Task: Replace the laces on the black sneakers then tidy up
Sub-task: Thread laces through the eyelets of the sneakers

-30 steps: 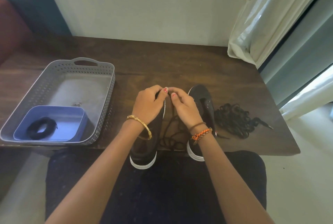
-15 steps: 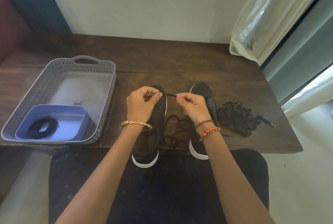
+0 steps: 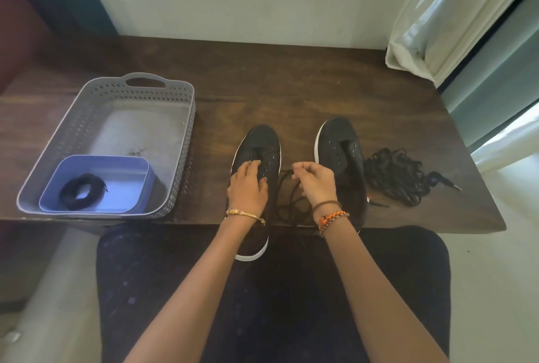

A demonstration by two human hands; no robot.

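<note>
Both black sneakers sit side by side near the front edge of the table [image 3: 291, 76], toes pointing away, and neither has a lace threaded: the eyelets on the left sneaker [image 3: 256, 146] and the right sneaker [image 3: 339, 143] all look bare. So the old laces seem to be out already, probably the tangled heap [image 3: 399, 175] lying just right of the right sneaker. The left hand [image 3: 247, 187] rests flat on the left sneaker's tongue with fingers spread, steadying it and holding nothing. The right hand [image 3: 316, 181] has its fingertips closed on the end of a loose lace [image 3: 287, 202], the rest of which trails in loops on the table between the two shoes. This looks like the very start of relacing, with the first eyelet not yet fed. A second coiled lace [image 3: 81, 191] waits in the blue tub [image 3: 137, 164] inside the grey basket [image 3: 186, 129] on the left. Left to do, as I judge it: lace both shoes, then clear away the old heap and put things back
</note>
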